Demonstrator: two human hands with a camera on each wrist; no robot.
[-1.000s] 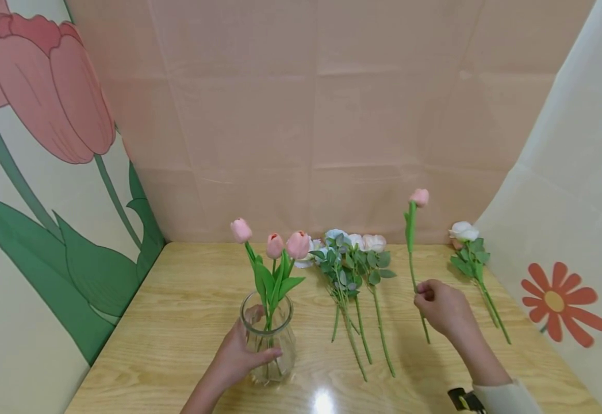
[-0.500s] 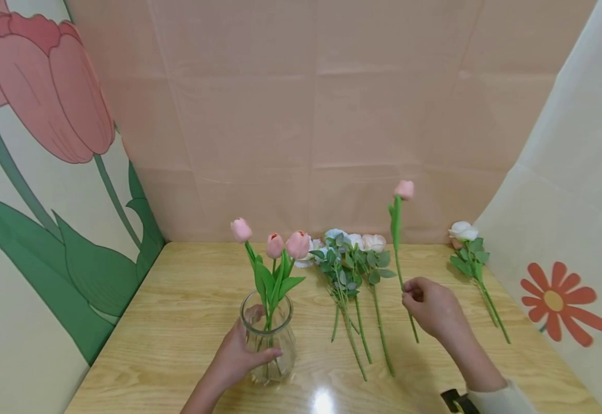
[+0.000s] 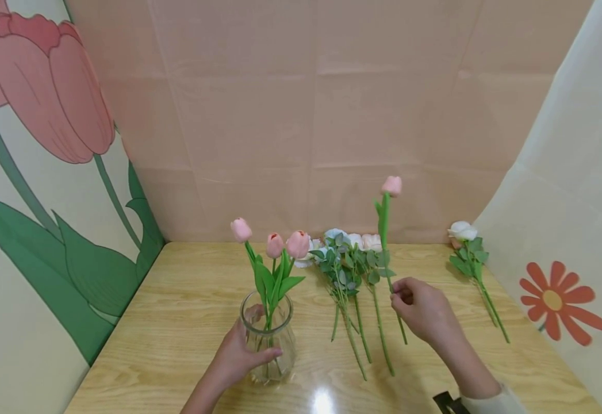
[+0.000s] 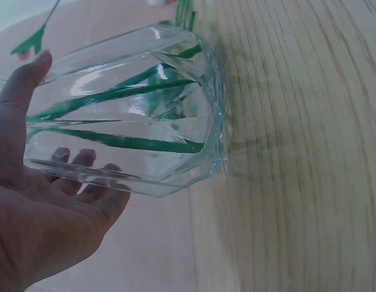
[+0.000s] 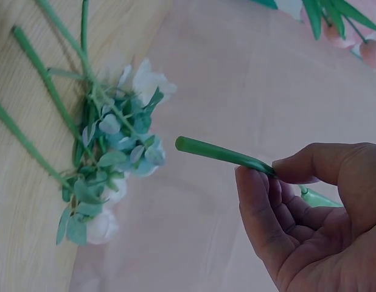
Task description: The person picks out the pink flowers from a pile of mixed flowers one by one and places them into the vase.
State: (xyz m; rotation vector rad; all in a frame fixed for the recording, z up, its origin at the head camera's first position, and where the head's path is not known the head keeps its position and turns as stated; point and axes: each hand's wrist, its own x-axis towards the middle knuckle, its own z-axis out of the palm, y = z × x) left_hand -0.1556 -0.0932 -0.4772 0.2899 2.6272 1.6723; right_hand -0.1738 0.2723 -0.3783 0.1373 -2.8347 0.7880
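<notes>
A clear glass vase (image 3: 280, 359) stands on the table at the near middle, with three pink tulips (image 3: 275, 246) in it. My left hand (image 3: 238, 353) grips the vase round its side, thumb in front; in the left wrist view the green stems (image 4: 127, 142) reach down to the vase's base. My right hand (image 3: 425, 307) pinches the stem of another pink tulip (image 3: 392, 186) between thumb and fingers. That tulip is nearly upright, its bloom high and its stem's cut end (image 5: 187, 144) sticking out below the fingertips.
Several artificial roses (image 3: 352, 259) in white, blue and pale pink lie on the wooden table (image 3: 192, 293) between the hands. A white rose (image 3: 463, 231) lies at the far right with its stems toward me. A pink cloth backdrop (image 3: 301, 126) rises behind the table.
My right hand has moved left with the tulip, whose bloom has risen slightly and now overlaps the lying roses' side. The left hand and vase have stayed put.
</notes>
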